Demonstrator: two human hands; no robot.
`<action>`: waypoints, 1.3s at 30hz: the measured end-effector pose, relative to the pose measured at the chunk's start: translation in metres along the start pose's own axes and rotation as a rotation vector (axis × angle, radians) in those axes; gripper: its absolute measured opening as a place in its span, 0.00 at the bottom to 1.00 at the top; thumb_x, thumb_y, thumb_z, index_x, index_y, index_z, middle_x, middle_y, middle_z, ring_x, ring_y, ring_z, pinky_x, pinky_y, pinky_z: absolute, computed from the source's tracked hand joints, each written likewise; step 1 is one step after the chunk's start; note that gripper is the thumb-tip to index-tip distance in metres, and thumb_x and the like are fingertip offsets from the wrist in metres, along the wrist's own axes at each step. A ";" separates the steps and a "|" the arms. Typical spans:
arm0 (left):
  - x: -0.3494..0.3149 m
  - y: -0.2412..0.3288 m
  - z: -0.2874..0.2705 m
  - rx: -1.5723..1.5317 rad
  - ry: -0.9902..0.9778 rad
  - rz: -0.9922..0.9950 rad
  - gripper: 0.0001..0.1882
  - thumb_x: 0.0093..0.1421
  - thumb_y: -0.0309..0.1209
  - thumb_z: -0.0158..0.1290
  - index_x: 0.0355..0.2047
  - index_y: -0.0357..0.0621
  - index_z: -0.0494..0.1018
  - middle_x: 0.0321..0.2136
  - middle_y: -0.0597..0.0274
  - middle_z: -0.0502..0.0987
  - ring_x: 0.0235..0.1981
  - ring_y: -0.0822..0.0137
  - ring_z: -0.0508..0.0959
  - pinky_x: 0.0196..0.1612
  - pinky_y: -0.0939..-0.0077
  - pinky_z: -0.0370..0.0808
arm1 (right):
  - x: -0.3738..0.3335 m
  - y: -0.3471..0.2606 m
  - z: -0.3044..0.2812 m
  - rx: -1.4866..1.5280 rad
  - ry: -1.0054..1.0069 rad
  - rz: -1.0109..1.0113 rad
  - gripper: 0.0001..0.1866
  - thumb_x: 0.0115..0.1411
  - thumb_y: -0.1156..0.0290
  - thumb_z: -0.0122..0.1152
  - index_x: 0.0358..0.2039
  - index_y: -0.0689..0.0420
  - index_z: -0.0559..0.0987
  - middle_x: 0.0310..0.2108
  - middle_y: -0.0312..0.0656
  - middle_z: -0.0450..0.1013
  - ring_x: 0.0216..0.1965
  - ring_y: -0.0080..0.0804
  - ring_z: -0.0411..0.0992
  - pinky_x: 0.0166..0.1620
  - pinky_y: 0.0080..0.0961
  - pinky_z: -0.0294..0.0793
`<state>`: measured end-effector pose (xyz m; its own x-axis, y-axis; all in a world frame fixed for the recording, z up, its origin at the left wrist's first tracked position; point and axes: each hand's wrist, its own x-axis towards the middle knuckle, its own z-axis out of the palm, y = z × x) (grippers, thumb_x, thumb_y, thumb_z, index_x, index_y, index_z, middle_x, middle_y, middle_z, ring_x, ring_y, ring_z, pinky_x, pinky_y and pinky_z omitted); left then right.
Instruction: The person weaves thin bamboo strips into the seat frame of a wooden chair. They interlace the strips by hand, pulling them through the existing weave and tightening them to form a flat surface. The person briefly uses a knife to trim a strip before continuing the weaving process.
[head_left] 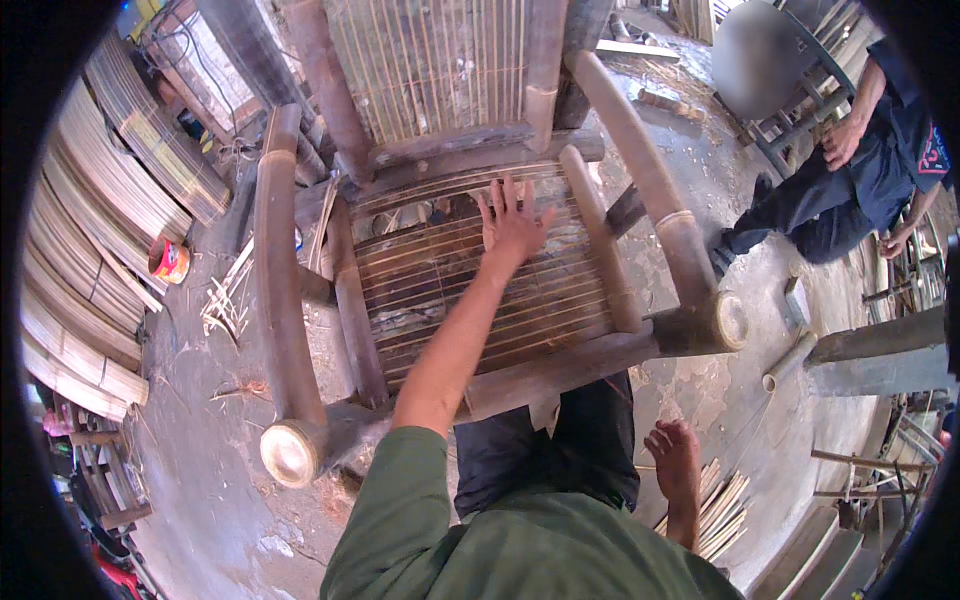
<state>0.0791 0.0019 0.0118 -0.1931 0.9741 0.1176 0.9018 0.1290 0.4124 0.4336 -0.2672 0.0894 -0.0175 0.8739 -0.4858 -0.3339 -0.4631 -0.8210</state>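
- A large armchair of thick brown bamboo poles [565,375] is placed at the centre of the frame, its slatted back cut off by the upper edge.
- The seat of thin bamboo slats [570,290] is enclosed by the chair's poles; a wider gap is seen near its rear edge.
- The left hand [515,228] is laid palm down over the rear slats, at upper centre, with its fingers spread wide; nothing is seen gripped by it.
- The right hand [677,462] is held apart from the chair at the lower right, its fingers loosely half-curled; nothing is seen held in it.
- A bundle of thin, pale bamboo strips [733,508] is seen just beside the right hand.
- A small red and yellow bucket [172,263] is set near stacked pale bamboo panels [110,195] at the left.
- A co-worker in dark clothes [825,205] is seen at the upper right.
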 end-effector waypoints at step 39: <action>-0.094 0.005 -0.093 -0.493 0.329 0.247 0.09 0.59 0.29 0.52 0.38 0.37 0.74 0.41 0.51 0.75 0.42 0.52 0.76 0.47 0.62 0.72 | 0.022 -0.067 0.038 -0.727 -0.317 0.094 0.15 0.67 0.58 0.48 0.39 0.57 0.75 0.17 0.25 0.59 0.18 0.15 0.56 0.22 0.16 0.55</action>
<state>0.0661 -0.1060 0.0872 -0.1816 0.8460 0.5014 0.6667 -0.2689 0.6952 0.4196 -0.2109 0.1452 -0.3190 0.7763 -0.5437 0.3783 -0.4217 -0.8240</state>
